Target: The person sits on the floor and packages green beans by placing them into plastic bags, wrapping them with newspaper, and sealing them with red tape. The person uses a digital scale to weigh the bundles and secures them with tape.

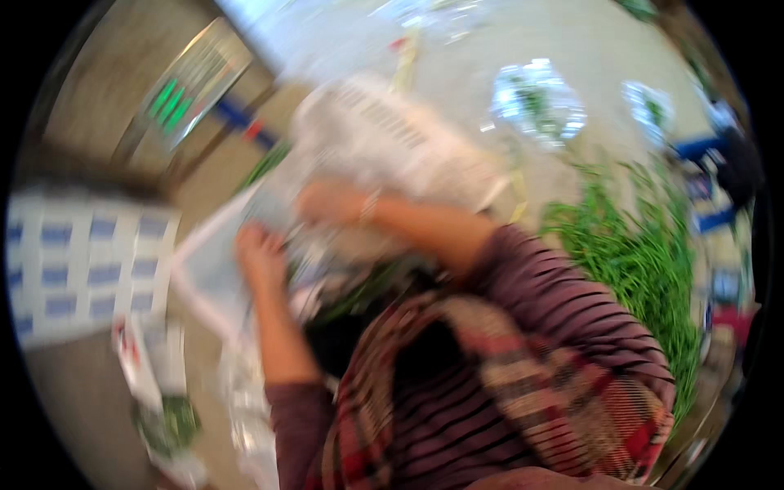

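A large whitish plastic sack [392, 128] with printing lies before me, blurred by motion. My left hand [262, 251] is at the left, with its fingers curled at a greyish sheet or bag with a pale pink edge [205, 269]. Farther in, my right hand [331, 201], with a band at the wrist, is against the near side of the sack. Whether either hand grips the plastic is too blurred to tell. Crumpled clear plastic [312, 257] and some dark green leaves [367, 285] lie between my forearms.
A heap of long green stalks [637, 257] lies at the right. Clear bags with greens [539, 104] lie beyond it. A scale with a lit green display [171, 107] stands at upper left, above a sheet of blue-and-white labels [98, 269]. A wrapped green bundle [168, 425] is at lower left.
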`<state>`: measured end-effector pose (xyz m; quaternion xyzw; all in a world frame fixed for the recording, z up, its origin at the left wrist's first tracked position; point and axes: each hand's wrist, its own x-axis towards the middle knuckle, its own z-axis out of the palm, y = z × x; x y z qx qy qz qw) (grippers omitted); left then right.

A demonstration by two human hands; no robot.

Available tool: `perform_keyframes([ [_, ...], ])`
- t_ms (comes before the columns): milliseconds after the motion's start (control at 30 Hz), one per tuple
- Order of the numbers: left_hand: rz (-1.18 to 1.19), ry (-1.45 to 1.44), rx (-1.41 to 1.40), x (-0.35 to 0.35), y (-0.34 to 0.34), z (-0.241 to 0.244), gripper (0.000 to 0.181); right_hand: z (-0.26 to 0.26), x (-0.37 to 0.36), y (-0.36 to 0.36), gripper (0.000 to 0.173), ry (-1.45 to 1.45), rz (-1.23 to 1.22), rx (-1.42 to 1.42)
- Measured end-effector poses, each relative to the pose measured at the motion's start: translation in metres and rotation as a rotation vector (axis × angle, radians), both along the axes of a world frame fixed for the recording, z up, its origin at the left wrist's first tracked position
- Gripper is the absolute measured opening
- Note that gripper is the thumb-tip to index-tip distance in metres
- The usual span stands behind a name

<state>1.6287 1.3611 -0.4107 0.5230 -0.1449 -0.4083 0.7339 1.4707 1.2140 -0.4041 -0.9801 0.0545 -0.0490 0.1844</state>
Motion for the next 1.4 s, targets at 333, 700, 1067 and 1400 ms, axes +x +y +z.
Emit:
perform_keyframes([
  [333, 0.159, 0.07, -0.075, -0.046, -0.006, 0.03, 0.02, 0.029, -0.015, 0.027, 0.033, -0.316, -0.291, 1.359],
  [700, 0.114, 0.074, -0.076, -0.048, 0.013, 0.038, 0.02, 0.039, 0.004, 0.019, 0.032, -0.044, -0.328, 1.186],
  [1067, -0.106, -0.733, 0.318, -0.041, -0.052, 0.074, 0.026, 0.02, 0.004, -0.005, 0.02, 0.023, -0.122, 1.327],
  [1400, -0.47, -0.839, 0.397, -0.039, -0.02, 0.067, 0.017, 0.014, -0.004, -0.011, 0.021, -0.079, -0.19, 1.393],
])
